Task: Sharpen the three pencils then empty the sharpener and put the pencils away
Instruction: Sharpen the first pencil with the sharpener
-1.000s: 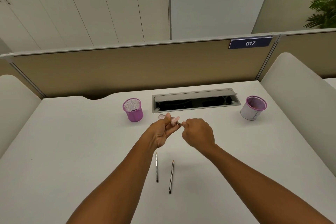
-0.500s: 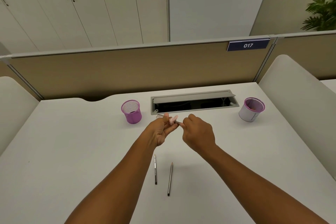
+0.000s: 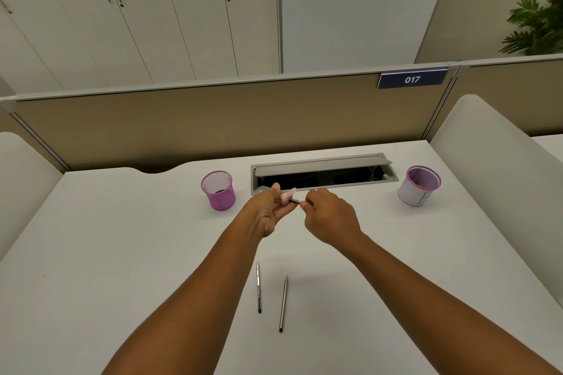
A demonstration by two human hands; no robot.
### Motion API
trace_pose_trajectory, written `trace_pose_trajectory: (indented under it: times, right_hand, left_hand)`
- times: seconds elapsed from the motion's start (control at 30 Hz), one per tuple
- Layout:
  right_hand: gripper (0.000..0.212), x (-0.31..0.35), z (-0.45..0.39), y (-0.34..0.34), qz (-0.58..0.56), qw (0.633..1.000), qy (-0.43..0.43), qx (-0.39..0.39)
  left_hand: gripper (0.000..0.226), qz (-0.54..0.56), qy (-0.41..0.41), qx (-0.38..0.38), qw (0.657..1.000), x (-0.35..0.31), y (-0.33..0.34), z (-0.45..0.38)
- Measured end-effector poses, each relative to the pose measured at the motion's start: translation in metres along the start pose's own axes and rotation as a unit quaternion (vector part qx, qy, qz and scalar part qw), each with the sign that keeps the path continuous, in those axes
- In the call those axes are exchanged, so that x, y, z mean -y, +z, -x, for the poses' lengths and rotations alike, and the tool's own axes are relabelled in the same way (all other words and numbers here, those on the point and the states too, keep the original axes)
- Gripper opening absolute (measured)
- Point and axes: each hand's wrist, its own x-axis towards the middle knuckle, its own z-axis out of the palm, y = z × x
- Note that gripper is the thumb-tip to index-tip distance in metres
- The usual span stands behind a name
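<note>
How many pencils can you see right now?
3. Two lie loose on the desk between the forearms: one on the left, one on the right. The third pencil is held between both hands, mostly hidden.

Both forearms (image 3: 189, 307) bare (no sleeves, watch or rings visible).

Our left hand (image 3: 264, 214) and right hand (image 3: 330, 218) meet far out on bare, outstretched forearms, fingers pinched closed, knuckles nearly touching.
</note>
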Motion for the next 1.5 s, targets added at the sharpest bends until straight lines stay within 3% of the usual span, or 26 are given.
trace_pose_trajectory:
  times: [0.07, 0.13, 0.2, 0.23, 0.27, 0.3, 0.33, 0.37, 0.47, 0.53, 0.6, 0.7, 0.77, 0.8, 0.83, 0.9, 0.93, 0.97, 1.03, 1.17, 1.27, 1.33, 1.43, 1.5]
  right_hand:
    - [0.018, -0.005, 0.006, 0.007, 0.063, 0.992, -0.058, -0.088]
    - [0.018, 0.0, 0.009, 0.004, 0.082, 0.988, -0.062, -0.112]
    - [0.025, 0.007, 0.004, -0.003, 0.03, 0.998, 0.039, -0.035]
    - [0.028, 0.011, -0.002, -0.011, -0.06, 0.989, 0.13, 0.038]
    - [0.03, 0.012, -0.008, -0.02, -0.188, 0.951, 0.221, 0.111]
    - [0.031, 0.012, -0.013, -0.029, -0.3, 0.89, 0.298, 0.172]
    - [0.032, 0.012, -0.016, -0.036, -0.355, 0.847, 0.332, 0.213]
    - [0.034, 0.01, -0.016, -0.039, -0.369, 0.837, 0.33, 0.232]
    - [0.032, 0.009, -0.015, -0.036, -0.323, 0.889, 0.255, 0.2]
    - [0.027, 0.004, -0.014, -0.025, -0.233, 0.954, 0.15, 0.117]
    - [0.021, -0.001, -0.009, -0.013, -0.085, 0.995, 0.048, 0.024]
    - [0.022, 0.0, 0.004, -0.003, 0.044, 0.995, -0.034, -0.08]
    - [0.024, 0.005, 0.006, -0.002, 0.025, 0.997, 0.001, -0.066]
    - [0.026, 0.006, 0.002, -0.006, -0.02, 0.997, 0.063, -0.024]
    - [0.029, 0.008, -0.004, -0.012, -0.109, 0.982, 0.147, 0.036]
    - [0.032, 0.01, -0.012, -0.028, -0.306, 0.891, 0.295, 0.158]
    - [0.032, 0.01, -0.013, -0.031, -0.345, 0.863, 0.318, 0.189]
    - [0.032, 0.01, -0.014, -0.032, -0.348, 0.865, 0.305, 0.197]
    - [0.033, 0.008, -0.012, -0.028, -0.302, 0.91, 0.228, 0.167]
    - [0.025, -0.001, 0.001, -0.008, -0.093, 0.995, 0.045, 0.006]
    - [0.024, -0.012, 0.009, 0.007, 0.066, 0.98, -0.095, -0.163]
    - [0.023, -0.019, 0.011, 0.011, 0.105, 0.961, -0.143, -0.212]
    - [0.03, -0.012, 0.013, 0.007, 0.078, 0.981, -0.096, -0.152]
    - [0.035, 0.001, 0.008, -0.004, -0.022, 0.997, 0.057, -0.043]
  left_hand:
    - [0.043, 0.006, -0.003, 0.0, 1.0, 0.001, 0.002, 0.003]
    - [0.04, 0.004, -0.003, 0.001, 1.0, 0.0, 0.004, 0.006]
    - [0.033, 0.002, -0.005, 0.009, 1.0, -0.001, 0.004, 0.006]
    - [0.026, 0.0, -0.006, 0.014, 1.0, -0.002, 0.003, 0.005]
    - [0.02, -0.003, -0.007, 0.018, 1.0, -0.003, 0.003, 0.005]
    - [0.018, -0.006, -0.008, 0.019, 1.0, -0.003, 0.003, 0.005]
    - [0.019, -0.012, -0.01, 0.017, 1.0, -0.003, 0.003, 0.004]
    - [0.019, -0.016, -0.009, 0.014, 1.0, -0.004, 0.004, 0.004]
    - [0.022, -0.007, -0.004, 0.006, 1.0, -0.009, 0.006, 0.003]
    - [0.03, -0.007, -0.003, 0.001, 1.0, -0.012, 0.006, 0.003]
    - [0.034, 0.0, -0.004, 0.002, 1.0, -0.011, 0.006, 0.006]
    - [0.034, 0.009, -0.007, 0.0, 1.0, -0.007, 0.006, 0.006]
    - [0.027, 0.009, -0.009, 0.005, 1.0, -0.004, 0.004, 0.005]
    - [0.021, 0.005, -0.009, 0.009, 1.0, -0.003, 0.004, 0.005]
    - [0.017, 0.002, -0.009, 0.01, 1.0, -0.003, 0.003, 0.005]
    - [0.018, 0.002, -0.011, 0.004, 1.0, -0.001, 0.001, 0.005]
    - [0.018, -0.002, -0.009, 0.003, 1.0, -0.002, 0.001, 0.006]
    - [0.018, -0.004, -0.007, 0.003, 1.0, -0.004, 0.002, 0.006]
    - [0.019, 0.004, -0.002, 0.004, 1.0, -0.007, 0.004, 0.003]
    - [0.032, 0.007, 0.004, -0.002, 1.0, -0.01, 0.007, 0.007]
    - [0.034, 0.0, 0.003, -0.006, 1.0, -0.008, 0.006, 0.007]
    - [0.029, -0.006, -0.004, -0.007, 1.0, -0.007, 0.007, 0.008]
    - [0.018, -0.009, -0.018, 0.001, 1.0, -0.007, 0.008, 0.011]
    - [0.016, -0.004, -0.016, 0.014, 1.0, -0.007, 0.008, 0.01]
